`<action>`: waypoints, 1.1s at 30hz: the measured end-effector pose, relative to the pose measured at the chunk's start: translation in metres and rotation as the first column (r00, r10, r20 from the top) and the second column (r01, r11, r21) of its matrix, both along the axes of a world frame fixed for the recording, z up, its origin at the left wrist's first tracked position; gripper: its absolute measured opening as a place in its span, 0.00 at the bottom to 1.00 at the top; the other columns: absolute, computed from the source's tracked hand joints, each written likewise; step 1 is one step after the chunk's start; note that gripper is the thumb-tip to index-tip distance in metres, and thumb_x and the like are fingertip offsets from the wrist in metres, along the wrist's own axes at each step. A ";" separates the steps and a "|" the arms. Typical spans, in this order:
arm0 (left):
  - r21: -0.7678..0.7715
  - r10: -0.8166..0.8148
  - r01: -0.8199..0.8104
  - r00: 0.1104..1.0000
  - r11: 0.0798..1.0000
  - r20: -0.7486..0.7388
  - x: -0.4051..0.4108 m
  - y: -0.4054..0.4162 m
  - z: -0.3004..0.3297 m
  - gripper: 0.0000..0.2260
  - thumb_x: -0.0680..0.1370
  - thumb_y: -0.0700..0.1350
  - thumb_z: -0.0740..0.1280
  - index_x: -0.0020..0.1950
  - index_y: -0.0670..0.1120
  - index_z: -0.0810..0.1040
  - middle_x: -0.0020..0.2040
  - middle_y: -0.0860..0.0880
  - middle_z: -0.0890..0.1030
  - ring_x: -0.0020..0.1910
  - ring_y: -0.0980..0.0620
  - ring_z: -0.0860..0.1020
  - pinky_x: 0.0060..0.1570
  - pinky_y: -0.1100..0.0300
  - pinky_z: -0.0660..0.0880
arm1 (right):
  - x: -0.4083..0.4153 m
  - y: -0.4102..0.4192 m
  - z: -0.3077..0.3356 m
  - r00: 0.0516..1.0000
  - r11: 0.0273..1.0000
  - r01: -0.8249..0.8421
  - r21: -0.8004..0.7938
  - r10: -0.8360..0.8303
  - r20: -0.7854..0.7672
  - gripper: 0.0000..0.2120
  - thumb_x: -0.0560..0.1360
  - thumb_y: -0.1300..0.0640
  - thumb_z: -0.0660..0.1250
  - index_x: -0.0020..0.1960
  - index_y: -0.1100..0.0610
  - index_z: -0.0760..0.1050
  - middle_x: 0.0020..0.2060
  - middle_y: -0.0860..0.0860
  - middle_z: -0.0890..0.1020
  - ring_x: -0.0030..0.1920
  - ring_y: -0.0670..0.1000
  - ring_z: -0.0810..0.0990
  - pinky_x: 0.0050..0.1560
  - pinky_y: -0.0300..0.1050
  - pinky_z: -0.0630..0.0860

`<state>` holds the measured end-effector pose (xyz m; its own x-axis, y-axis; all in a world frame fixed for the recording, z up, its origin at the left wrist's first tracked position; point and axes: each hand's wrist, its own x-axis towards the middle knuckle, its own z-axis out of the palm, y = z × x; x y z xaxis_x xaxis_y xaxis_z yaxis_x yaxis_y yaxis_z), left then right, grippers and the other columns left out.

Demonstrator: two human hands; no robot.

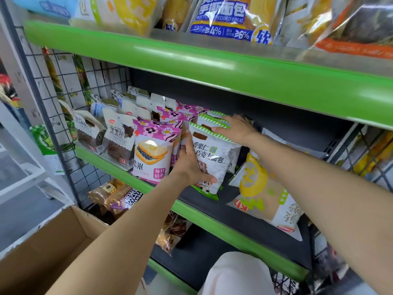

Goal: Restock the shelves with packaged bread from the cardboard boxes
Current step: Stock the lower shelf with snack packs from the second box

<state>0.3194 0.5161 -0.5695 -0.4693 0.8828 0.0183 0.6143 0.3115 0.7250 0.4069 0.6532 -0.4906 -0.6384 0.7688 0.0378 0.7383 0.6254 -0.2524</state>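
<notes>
1. Three green-edged shelves (212, 69) fill the view; the top one carries bread bags, among them a blue-labelled bag (225, 20).
2. Cardboard box (42, 248): open-topped, at lower left, below the left forearm; its contents cannot be seen.
3. Middle shelf (234, 226): dark deck with a green front lip, holding rows of upright bread packs on its left half.
4. Yellow pack (263, 194): lies flat on the middle shelf, right of the upright rows and apart from both hands.
5. White-green pack (214, 154): stands upright at the front of its row on the middle shelf, just right of the pink row, with more of its kind behind it.
6. Pink pack (152, 152): upright at the shelf front, touching the white-green pack's left side; further pink packs stand behind it.
7. Dark-bread packs (119, 139): two rows, upright, at the far left beside the wire mesh side panel (53, 86).
8. Left hand (189, 165): holds the white-green pack at its left edge, fingers (187, 137) reaching up between it and the pink row, thumb curled across the lower front.
9. Right hand (236, 128): fingers nearly straight, laid flat over the top edges of the white-green packs.
10. Lower shelf: brown-wrapped bread bags (114, 196) lie at its left.
</notes>
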 end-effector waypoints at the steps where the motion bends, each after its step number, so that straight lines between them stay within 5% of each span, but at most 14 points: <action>1: 0.003 0.006 -0.006 1.000 1.000 -0.001 0.000 0.001 -0.001 0.66 0.60 0.50 0.81 0.73 0.51 0.27 0.77 0.38 0.45 0.75 0.43 0.57 0.71 0.51 0.60 | -0.002 0.001 0.001 1.000 1.000 -0.007 -0.027 0.007 0.010 0.33 0.75 0.36 0.58 0.75 0.50 0.59 0.75 0.58 0.56 0.76 0.57 0.55 0.73 0.46 0.54; 7: 0.047 -0.032 0.031 0.999 0.998 0.009 0.010 0.007 -0.005 0.67 0.59 0.52 0.81 0.73 0.52 0.27 0.74 0.37 0.57 0.70 0.41 0.66 0.67 0.50 0.67 | -0.003 0.002 0.003 0.997 0.998 0.036 0.053 -0.039 0.067 0.31 0.77 0.36 0.55 0.74 0.51 0.61 0.71 0.60 0.64 0.71 0.60 0.65 0.69 0.48 0.63; 11: 0.064 -0.060 0.059 0.998 0.996 0.007 0.016 0.010 -0.009 0.67 0.59 0.51 0.81 0.73 0.53 0.26 0.74 0.37 0.56 0.69 0.41 0.68 0.66 0.48 0.68 | -0.001 -0.006 -0.005 0.995 0.993 0.081 0.082 -0.086 0.052 0.31 0.78 0.36 0.50 0.75 0.53 0.59 0.74 0.58 0.61 0.74 0.59 0.59 0.73 0.52 0.56; 15: 0.104 -0.054 0.046 0.996 0.994 0.075 0.012 0.009 -0.011 0.65 0.61 0.51 0.81 0.73 0.53 0.27 0.77 0.41 0.51 0.75 0.44 0.57 0.71 0.48 0.61 | 0.001 -0.017 -0.007 1.000 0.990 -0.013 0.138 0.016 -0.024 0.31 0.77 0.34 0.49 0.76 0.48 0.54 0.76 0.55 0.57 0.75 0.57 0.55 0.75 0.53 0.50; 19: 0.194 -0.032 -0.014 0.973 0.981 0.227 0.007 0.006 -0.013 0.62 0.63 0.45 0.80 0.76 0.47 0.33 0.75 0.47 0.60 0.73 0.50 0.62 0.67 0.60 0.63 | 0.007 -0.024 -0.007 0.977 0.988 -0.145 0.055 0.135 0.163 0.38 0.75 0.33 0.54 0.78 0.47 0.47 0.77 0.53 0.52 0.77 0.55 0.52 0.74 0.53 0.48; 24: 0.040 0.020 -0.017 0.995 0.999 -0.093 0.013 -0.002 0.006 0.52 0.68 0.51 0.76 0.77 0.43 0.41 0.75 0.41 0.59 0.73 0.45 0.61 0.68 0.55 0.63 | 0.002 -0.035 -0.006 0.985 0.971 -0.125 0.205 0.096 0.143 0.38 0.75 0.34 0.56 0.77 0.50 0.49 0.76 0.54 0.56 0.76 0.55 0.54 0.75 0.56 0.43; 27: 0.242 0.141 -0.060 0.933 0.968 -0.330 0.015 -0.029 0.021 0.29 0.74 0.50 0.69 0.71 0.43 0.64 0.68 0.43 0.68 0.70 0.45 0.64 0.63 0.54 0.65 | 0.005 -0.058 -0.001 0.984 0.970 -0.135 0.204 0.156 -0.089 0.31 0.78 0.41 0.57 0.76 0.54 0.56 0.74 0.55 0.61 0.74 0.56 0.58 0.75 0.52 0.51; 29: 0.390 0.292 -0.124 0.866 0.912 -0.407 0.012 -0.050 0.023 0.20 0.74 0.46 0.68 0.64 0.41 0.70 0.61 0.43 0.71 0.63 0.42 0.68 0.57 0.52 0.69 | 0.005 -0.073 0.003 0.969 0.968 -0.159 0.194 0.191 -0.159 0.27 0.79 0.45 0.58 0.74 0.55 0.59 0.72 0.56 0.64 0.72 0.57 0.61 0.72 0.50 0.57; 33: 0.327 0.623 -0.532 0.703 0.781 -0.343 -0.009 -0.073 0.017 0.37 0.72 0.56 0.69 0.72 0.41 0.58 0.68 0.38 0.63 0.67 0.39 0.62 0.63 0.45 0.66 | -0.005 -0.089 0.011 0.965 0.961 -0.216 0.173 0.237 -0.111 0.25 0.79 0.49 0.59 0.73 0.56 0.60 0.70 0.56 0.65 0.70 0.57 0.63 0.68 0.48 0.60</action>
